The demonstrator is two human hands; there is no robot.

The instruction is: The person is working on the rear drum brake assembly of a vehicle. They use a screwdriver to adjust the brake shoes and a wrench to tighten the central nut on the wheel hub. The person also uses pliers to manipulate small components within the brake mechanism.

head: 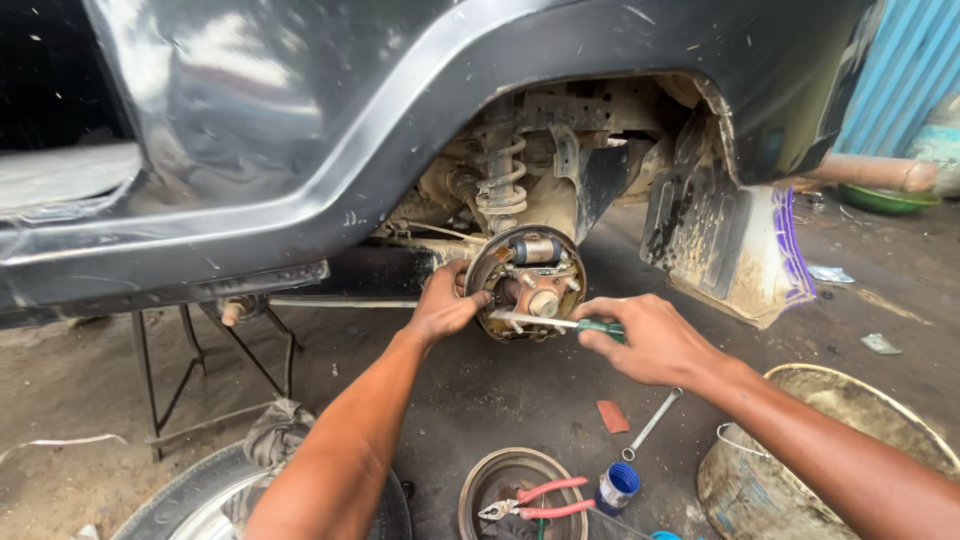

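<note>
Brake plate (527, 283) sits bare under wheel arch, centre frame, drum off. Left hand (445, 305) clasps plate rim at 9 o'clock. Right hand (650, 338) grasps green-handled screwdriver (560, 322), tip at 6 o'clock of hub. Step judged: working lower brake fittings; steady prying needed. Pliers (535, 499) lie in drum (480, 480) at 6 o'clock; spanner (650, 424) beside.

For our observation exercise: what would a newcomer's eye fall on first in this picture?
First, the bare brake backing plate at centre, under the dark car body: the left hand grips its rim while the right hand works a green-handled screwdriver into it. Below, red-handled pliers lie in a brake drum on the ground.
</note>
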